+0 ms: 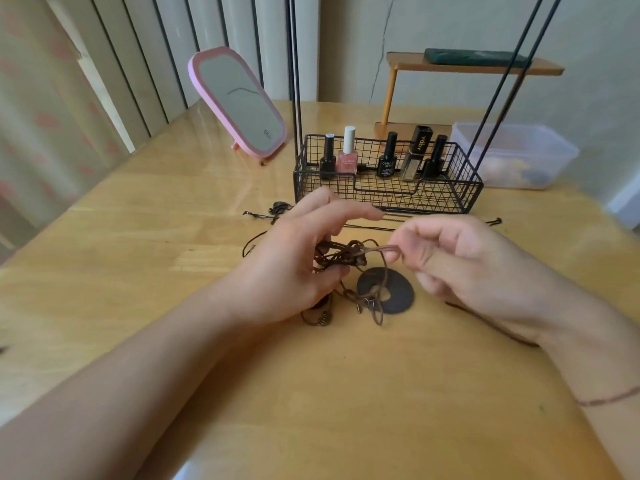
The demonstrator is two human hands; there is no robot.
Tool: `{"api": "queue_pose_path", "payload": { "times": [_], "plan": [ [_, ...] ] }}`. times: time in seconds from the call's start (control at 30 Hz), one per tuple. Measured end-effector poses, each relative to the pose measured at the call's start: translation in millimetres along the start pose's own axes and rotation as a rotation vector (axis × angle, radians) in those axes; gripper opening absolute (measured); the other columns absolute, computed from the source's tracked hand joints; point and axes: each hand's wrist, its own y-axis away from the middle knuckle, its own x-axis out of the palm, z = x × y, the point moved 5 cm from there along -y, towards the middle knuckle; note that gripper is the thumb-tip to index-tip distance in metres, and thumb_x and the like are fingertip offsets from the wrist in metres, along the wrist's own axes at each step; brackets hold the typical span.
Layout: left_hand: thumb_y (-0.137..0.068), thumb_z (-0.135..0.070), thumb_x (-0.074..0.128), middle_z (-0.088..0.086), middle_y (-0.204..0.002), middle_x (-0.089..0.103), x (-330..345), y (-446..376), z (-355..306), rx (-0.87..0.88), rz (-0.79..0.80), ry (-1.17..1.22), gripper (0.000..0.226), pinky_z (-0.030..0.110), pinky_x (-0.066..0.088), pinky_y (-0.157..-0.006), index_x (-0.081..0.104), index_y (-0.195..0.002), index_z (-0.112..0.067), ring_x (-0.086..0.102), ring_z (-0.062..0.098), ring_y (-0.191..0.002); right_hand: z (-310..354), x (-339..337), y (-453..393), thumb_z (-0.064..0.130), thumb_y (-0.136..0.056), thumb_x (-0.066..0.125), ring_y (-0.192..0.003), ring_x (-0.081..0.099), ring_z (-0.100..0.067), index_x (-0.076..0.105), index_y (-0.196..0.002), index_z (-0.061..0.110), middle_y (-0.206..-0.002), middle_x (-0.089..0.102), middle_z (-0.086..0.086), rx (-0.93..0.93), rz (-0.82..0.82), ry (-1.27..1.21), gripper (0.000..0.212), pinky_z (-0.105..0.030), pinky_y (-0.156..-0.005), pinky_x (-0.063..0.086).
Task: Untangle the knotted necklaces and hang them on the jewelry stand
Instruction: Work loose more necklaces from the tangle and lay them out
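Note:
A tangle of brown cord necklaces [349,259] lies mid-table, with a dark ring-shaped pendant [398,293] flat on the wood just below it. My left hand [298,261] grips the knotted bundle from the left. My right hand [460,261] pinches one brown strand [379,250] between thumb and fingers and holds it taut to the right. Small metal clasps and coils [360,304] trail beneath the knot. The black wire jewelry stand [464,194], its basket base and thin upright rods, stands just behind my hands.
Several nail polish bottles [348,152] sit in the stand's basket. A pink mirror [239,102] leans at the back left. A clear plastic box [519,150] and a wooden shelf [474,65] are back right. More black cords [273,211] lie beside the basket.

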Motion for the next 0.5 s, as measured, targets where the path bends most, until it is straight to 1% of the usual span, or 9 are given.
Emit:
{"api": "queue_pose_path", "payload": {
  "times": [0.03, 0.1, 0.17, 0.2, 0.27, 0.3, 0.37, 0.4, 0.5],
  "plan": [
    [-0.075, -0.005, 0.081, -0.016, -0.096, 0.041, -1, 1, 0, -0.008, 0.013, -0.002, 0.061, 0.015, 0.04, -0.078, 0.058, -0.128, -0.025, 0.048, 0.009, -0.088, 3, -3, 0, 0.052, -0.081, 0.055, -0.046, 0.033, -0.007, 0.071, -0.08, 0.02, -0.051, 0.038, 0.0, -0.014, -0.024, -0.031, 0.036, -0.016, -0.048, 0.031],
    [-0.078, -0.032, 0.082, -0.024, -0.095, 0.044, -2, 2, 2, -0.05, 0.04, 0.017, 0.048, 0.016, 0.04, -0.076, 0.059, -0.119, -0.027, 0.05, 0.007, -0.088, 6, -10, 0, 0.044, -0.085, 0.056, -0.041, 0.039, -0.004, 0.071, -0.078, 0.017, -0.046, 0.041, 0.008, -0.069, -0.114, 0.023, 0.032, -0.01, -0.045, 0.033],
    [-0.082, -0.056, 0.065, -0.022, -0.095, 0.053, -2, 2, 3, -0.116, 0.053, 0.025, 0.038, 0.022, 0.043, -0.074, 0.061, -0.107, -0.028, 0.053, 0.008, -0.089, 7, -15, -1, 0.035, -0.087, 0.061, -0.043, 0.045, 0.0, 0.072, -0.076, 0.017, -0.044, 0.047, 0.012, -0.098, -0.168, 0.071, 0.024, -0.005, -0.046, 0.035],
    [-0.086, -0.06, 0.056, -0.018, -0.092, 0.057, -2, 2, 4, -0.134, 0.053, 0.016, 0.036, 0.026, 0.045, -0.073, 0.062, -0.101, -0.028, 0.055, 0.009, -0.088, 6, -16, -1, 0.037, -0.084, 0.064, -0.045, 0.046, 0.0, 0.073, -0.074, 0.018, -0.047, 0.052, 0.01, -0.103, -0.169, 0.078, 0.023, -0.005, -0.048, 0.036],
    [-0.093, -0.059, 0.045, -0.012, -0.084, 0.06, 0, 1, 4, -0.136, 0.046, -0.02, 0.035, 0.032, 0.047, -0.069, 0.062, -0.09, -0.029, 0.058, 0.012, -0.083, 5, -15, -1, 0.046, -0.073, 0.067, -0.057, 0.052, -0.001, 0.076, -0.074, 0.02, -0.062, 0.066, -0.002, -0.11, -0.149, 0.076, 0.028, -0.009, -0.055, 0.04],
    [-0.094, -0.057, 0.046, -0.012, -0.082, 0.061, 0, 1, 4, -0.137, 0.05, -0.033, 0.033, 0.035, 0.048, -0.068, 0.064, -0.089, -0.03, 0.059, 0.013, -0.081, 6, -14, -1, 0.048, -0.07, 0.067, -0.062, 0.055, -0.004, 0.077, -0.075, 0.021, -0.069, 0.07, -0.006, -0.113, -0.136, 0.07, 0.03, -0.011, -0.058, 0.043],
    [-0.094, -0.05, 0.055, -0.011, -0.082, 0.063, 3, 1, 6, -0.154, 0.073, -0.021, 0.025, 0.036, 0.049, -0.066, 0.069, -0.091, -0.03, 0.06, 0.014, -0.078, 7, -12, 0, 0.046, -0.068, 0.069, -0.065, 0.059, -0.004, 0.077, -0.075, 0.021, -0.072, 0.072, -0.003, -0.133, -0.113, 0.058, 0.028, -0.012, -0.061, 0.045],
    [-0.092, -0.047, 0.06, -0.01, -0.081, 0.063, 4, 1, 8, -0.16, 0.088, 0.003, 0.022, 0.033, 0.048, -0.064, 0.072, -0.093, -0.029, 0.059, 0.014, -0.076, 8, -12, 0, 0.045, -0.068, 0.07, -0.065, 0.06, -0.003, 0.077, -0.075, 0.02, -0.072, 0.072, -0.001, -0.146, -0.098, 0.051, 0.027, -0.012, -0.062, 0.046],
    [-0.089, -0.035, 0.07, -0.009, -0.073, 0.054, 3, 0, 5, -0.146, 0.11, 0.082, 0.013, 0.015, 0.035, -0.058, 0.075, -0.094, -0.024, 0.051, 0.007, -0.065, 6, -12, 0, 0.044, -0.068, 0.071, -0.064, 0.06, -0.004, 0.075, -0.074, 0.021, -0.07, 0.071, 0.002, -0.167, -0.076, 0.046, 0.025, -0.013, -0.062, 0.046]
  ]
}}
